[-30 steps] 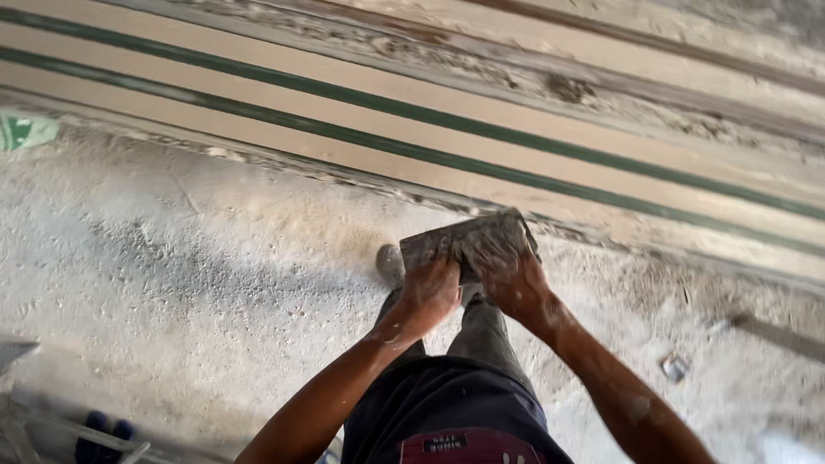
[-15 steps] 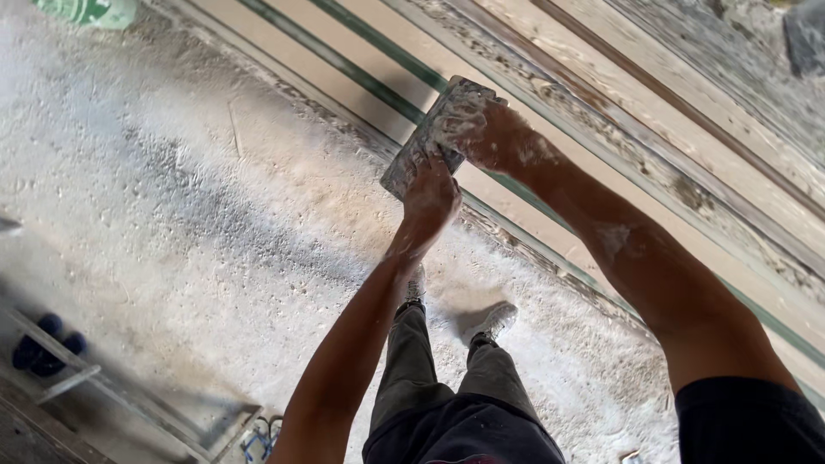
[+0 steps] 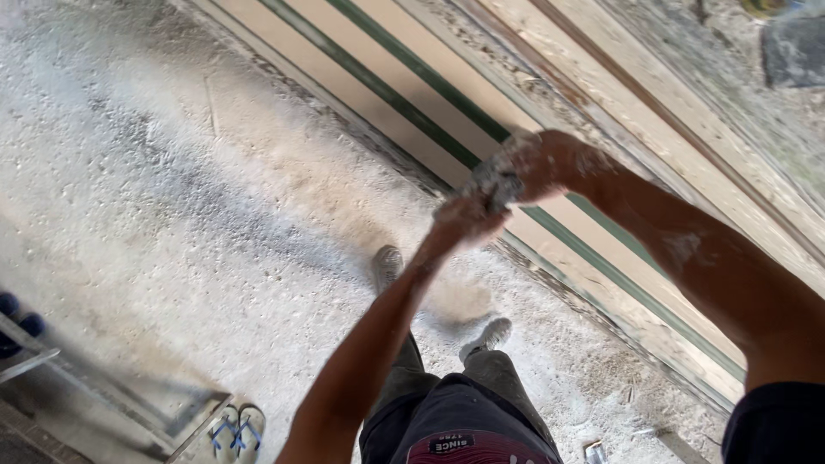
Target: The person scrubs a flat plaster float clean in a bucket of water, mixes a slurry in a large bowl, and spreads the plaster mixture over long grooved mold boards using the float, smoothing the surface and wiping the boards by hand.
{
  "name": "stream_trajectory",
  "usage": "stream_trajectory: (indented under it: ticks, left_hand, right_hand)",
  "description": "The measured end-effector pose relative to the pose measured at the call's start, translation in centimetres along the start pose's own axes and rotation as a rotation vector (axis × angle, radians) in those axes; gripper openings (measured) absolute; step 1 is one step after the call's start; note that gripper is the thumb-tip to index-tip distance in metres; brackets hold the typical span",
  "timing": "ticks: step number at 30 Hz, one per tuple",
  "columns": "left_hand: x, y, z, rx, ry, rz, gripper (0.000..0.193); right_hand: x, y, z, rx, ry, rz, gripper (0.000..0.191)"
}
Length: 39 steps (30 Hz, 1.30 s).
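Setting: dusty grey concrete floor (image 3: pixel 172 215) spreads under us, running up to a long painted panel (image 3: pixel 404 112) of tan boards with green stripes that crosses the view on a slant.
Thing in hand: we see a grey, dust-caked sanding pad (image 3: pixel 491 182), blurred by motion, raised in front of us at the edge of the panel.
Where it lies: the pad sits between our two hands, its long axis running roughly from one hand to the other, crosswise to the green stripes.
Right hand (image 3: pixel 550 161): closed tight over the upper end of the pad, knuckles white with dust; this arm comes in from the right and reaches over the panel.
Left hand (image 3: pixel 460 219): curled round the lower end of the pad, just below and touching the right; its forearm rises straight from our body.
Nearer hand: both hold the pad; neither is free.
Below: our dusty shoes (image 3: pixel 485 333) stand on the floor beside the panel, with a haze of fine dust near them.
Further out: a pair of blue-strapped sandals (image 3: pixel 236 430) lies at the lower left beside a metal frame (image 3: pixel 129 404); a dark grey block (image 3: pixel 792 50) sits at the upper right.
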<state>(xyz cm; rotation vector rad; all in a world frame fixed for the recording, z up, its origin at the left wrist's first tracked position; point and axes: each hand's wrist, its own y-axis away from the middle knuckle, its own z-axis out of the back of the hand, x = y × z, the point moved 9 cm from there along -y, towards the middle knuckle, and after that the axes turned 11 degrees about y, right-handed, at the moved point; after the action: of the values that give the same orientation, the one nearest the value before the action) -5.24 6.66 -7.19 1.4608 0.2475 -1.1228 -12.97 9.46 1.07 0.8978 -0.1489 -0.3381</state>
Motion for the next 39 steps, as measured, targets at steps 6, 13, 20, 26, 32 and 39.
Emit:
stream_trajectory:
  ticks: [6, 13, 20, 26, 32, 39]
  left_hand:
    - [-6.1, 2.4, -18.2, 0.180, -0.049, 0.035, 0.046]
    - [-10.0, 3.3, -41.5, 0.309, -0.086, 0.037, 0.040]
    - [-13.1, 6.0, -70.3, 0.477, 0.298, 0.167, 0.025]
    - [-17.8, 9.2, -81.9, 0.670, 0.146, -0.003, 0.044]
    - [-20.3, 11.2, -74.1, 0.624, -0.293, -0.306, 0.052]
    - [-17.0, 16.6, -53.3, 0.089, -1.513, -1.012, 0.066]
  right_hand:
    - [-0.1, 12.1, -13.9, 0.071, -0.063, -0.026, 0.039]
    - [1.6, 26.7, -31.9, 0.218, -0.119, -0.064, 0.036]
    - [3.9, 43.1, -54.8, 0.396, -0.173, -0.156, 0.031]
    - [8.2, 53.1, -71.4, 0.486, 0.169, 0.202, 0.030]
    - [9.9, 56.9, -61.5, -0.208, 0.255, -0.300, 0.016]
    - [16.2, 46.8, -44.8, -0.500, 0.460, -0.512, 0.028]
